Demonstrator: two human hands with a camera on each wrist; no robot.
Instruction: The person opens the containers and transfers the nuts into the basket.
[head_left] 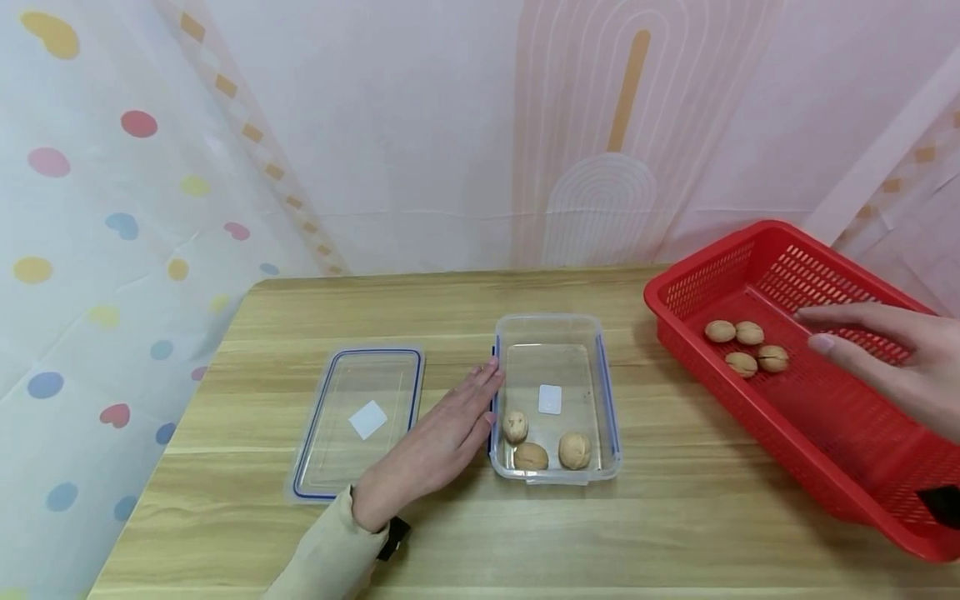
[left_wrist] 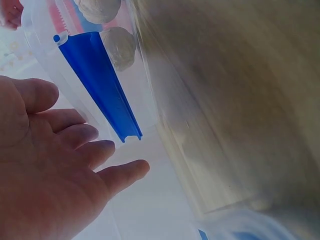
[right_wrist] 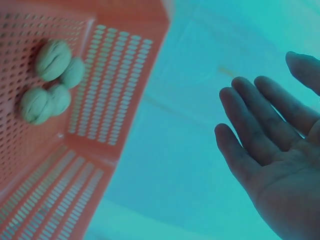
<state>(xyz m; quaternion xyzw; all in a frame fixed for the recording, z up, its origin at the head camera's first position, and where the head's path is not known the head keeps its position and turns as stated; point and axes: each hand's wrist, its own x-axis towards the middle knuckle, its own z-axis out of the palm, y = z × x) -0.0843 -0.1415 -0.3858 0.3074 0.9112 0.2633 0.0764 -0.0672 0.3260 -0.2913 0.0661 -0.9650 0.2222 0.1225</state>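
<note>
My left hand (head_left: 442, 437) lies with straight fingers against the left side of a clear plastic food container (head_left: 558, 331), by its blue clip (left_wrist: 100, 82). Three walnuts (head_left: 574, 451) sit at the near end of that container. Over the red plastic basket (head_left: 720, 421) on the right hovers my right hand (head_left: 892, 350), fingers extended and nothing held. Several walnuts (head_left: 742, 364) are grouped on the basket floor, just left of the right fingertips. In the right wrist view the same walnuts (right_wrist: 53, 60) show inside the basket, apart from the open palm (right_wrist: 295, 180).
Left of the container, a clear lid (head_left: 352, 375) with a blue seal lies flat on the wooden table (head_left: 465, 542), partly near the left forearm. A patterned cloth (head_left: 420, 133) hangs behind the table's back edge.
</note>
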